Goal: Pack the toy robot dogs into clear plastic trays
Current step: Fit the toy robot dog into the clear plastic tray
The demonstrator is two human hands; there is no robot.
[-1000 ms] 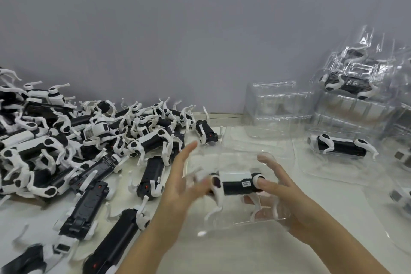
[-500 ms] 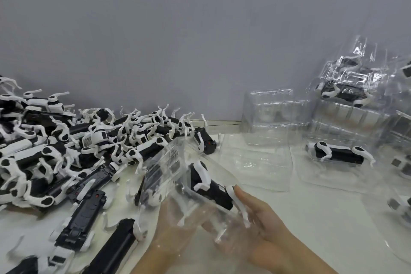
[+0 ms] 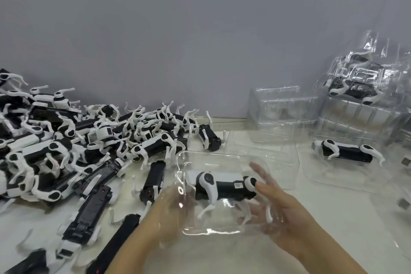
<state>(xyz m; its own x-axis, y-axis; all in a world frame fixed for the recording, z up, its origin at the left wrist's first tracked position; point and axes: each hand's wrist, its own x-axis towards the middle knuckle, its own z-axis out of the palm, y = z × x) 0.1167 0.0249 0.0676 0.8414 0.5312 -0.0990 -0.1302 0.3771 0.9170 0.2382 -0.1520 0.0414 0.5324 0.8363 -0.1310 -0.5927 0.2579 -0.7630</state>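
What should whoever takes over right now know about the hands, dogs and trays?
Left hand: at the left edge of the tray, blurred behind plastic, grip unclear.
Right hand: fingers straight and spread against the tray, index fingertip at the dog lying in it.
Done: that dog is in; another packed dog lies to the right.
Left: the pile of loose dogs on the left; empty trays stand at the back.

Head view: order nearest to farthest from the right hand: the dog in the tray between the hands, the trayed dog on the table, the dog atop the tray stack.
From the right hand:
1. Dog in the tray between the hands, touched by it, centre.
2. Trayed dog on the table, right.
3. Dog atop the tray stack, far right.
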